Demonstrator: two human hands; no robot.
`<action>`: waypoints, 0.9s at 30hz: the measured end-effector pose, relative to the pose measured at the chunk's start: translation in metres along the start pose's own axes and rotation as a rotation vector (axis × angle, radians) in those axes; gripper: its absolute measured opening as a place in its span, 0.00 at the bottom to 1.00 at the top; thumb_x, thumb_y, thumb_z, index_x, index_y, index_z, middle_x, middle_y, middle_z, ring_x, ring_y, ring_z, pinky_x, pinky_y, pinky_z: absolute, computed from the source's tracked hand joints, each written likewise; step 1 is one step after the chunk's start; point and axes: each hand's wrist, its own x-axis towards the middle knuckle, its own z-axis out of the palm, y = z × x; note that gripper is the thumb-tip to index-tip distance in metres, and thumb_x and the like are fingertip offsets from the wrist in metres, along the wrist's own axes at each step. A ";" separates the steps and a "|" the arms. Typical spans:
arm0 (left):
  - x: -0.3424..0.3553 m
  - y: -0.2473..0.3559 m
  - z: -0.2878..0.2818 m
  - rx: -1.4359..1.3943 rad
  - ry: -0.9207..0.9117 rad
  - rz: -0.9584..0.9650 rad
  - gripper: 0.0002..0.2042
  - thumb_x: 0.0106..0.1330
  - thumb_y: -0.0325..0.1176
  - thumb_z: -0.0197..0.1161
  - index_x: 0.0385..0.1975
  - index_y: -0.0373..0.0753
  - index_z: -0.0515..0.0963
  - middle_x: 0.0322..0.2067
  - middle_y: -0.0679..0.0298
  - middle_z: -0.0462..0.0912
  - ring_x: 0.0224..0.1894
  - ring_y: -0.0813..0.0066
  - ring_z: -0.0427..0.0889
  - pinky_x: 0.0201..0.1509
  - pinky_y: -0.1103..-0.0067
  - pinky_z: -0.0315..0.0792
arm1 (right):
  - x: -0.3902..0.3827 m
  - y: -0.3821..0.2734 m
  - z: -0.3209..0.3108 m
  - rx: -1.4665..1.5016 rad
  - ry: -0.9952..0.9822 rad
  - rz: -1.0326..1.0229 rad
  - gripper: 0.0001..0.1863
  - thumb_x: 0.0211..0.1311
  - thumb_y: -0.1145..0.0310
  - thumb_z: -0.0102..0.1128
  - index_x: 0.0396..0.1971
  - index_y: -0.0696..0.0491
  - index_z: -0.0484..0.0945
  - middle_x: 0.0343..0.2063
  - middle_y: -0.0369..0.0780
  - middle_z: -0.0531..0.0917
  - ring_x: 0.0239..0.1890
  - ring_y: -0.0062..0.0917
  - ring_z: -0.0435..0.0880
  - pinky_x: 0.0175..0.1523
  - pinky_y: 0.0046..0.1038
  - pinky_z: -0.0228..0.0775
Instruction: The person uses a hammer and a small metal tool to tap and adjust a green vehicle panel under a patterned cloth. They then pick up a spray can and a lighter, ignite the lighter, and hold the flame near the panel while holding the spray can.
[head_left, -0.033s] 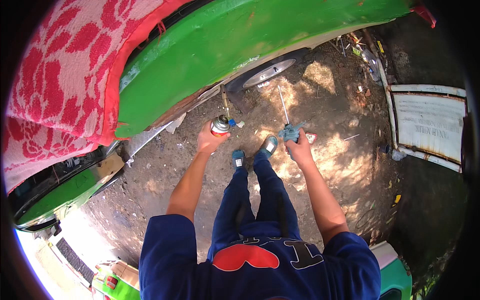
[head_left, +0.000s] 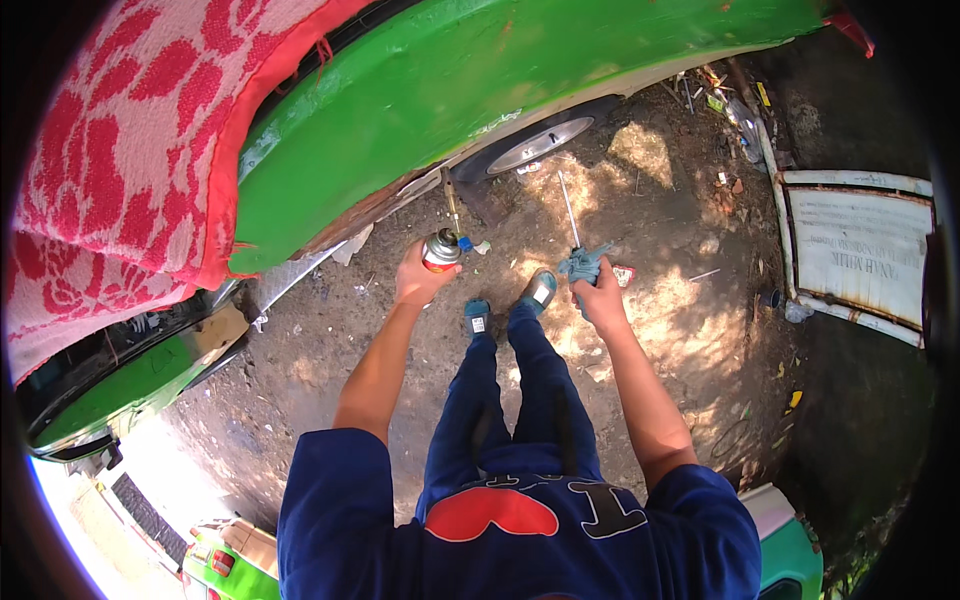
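My left hand (head_left: 419, 278) is wrapped round a gas canister of a blowtorch (head_left: 441, 250), which has a blue knob (head_left: 465, 243) and a brass-coloured tube (head_left: 452, 203) pointing away from me. In my right hand (head_left: 600, 297), a crumpled blue-grey cloth (head_left: 583, 264) is bunched around the near end of a long thin metal rod (head_left: 569, 205). The rod's far end sticks out bare, and its gripped end is hidden by the cloth and fingers. The two hands are apart, over the ground in front of my feet.
Ahead stands a green car body (head_left: 420, 120) with a wheel (head_left: 541, 145). A red and pink patterned cloth (head_left: 150, 140) drapes over it at the left. A white framed sign (head_left: 860, 245) is at the right. Litter (head_left: 735, 115) lies on the dirt ground (head_left: 680, 340).
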 end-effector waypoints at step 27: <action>0.015 -0.016 -0.001 -0.211 0.055 0.120 0.28 0.44 0.40 0.81 0.42 0.33 0.77 0.39 0.53 0.85 0.41 0.61 0.85 0.48 0.69 0.76 | -0.017 0.029 0.051 0.033 0.008 -0.038 0.16 0.53 0.80 0.59 0.42 0.58 0.69 0.27 0.36 0.78 0.21 0.18 0.76 0.25 0.22 0.67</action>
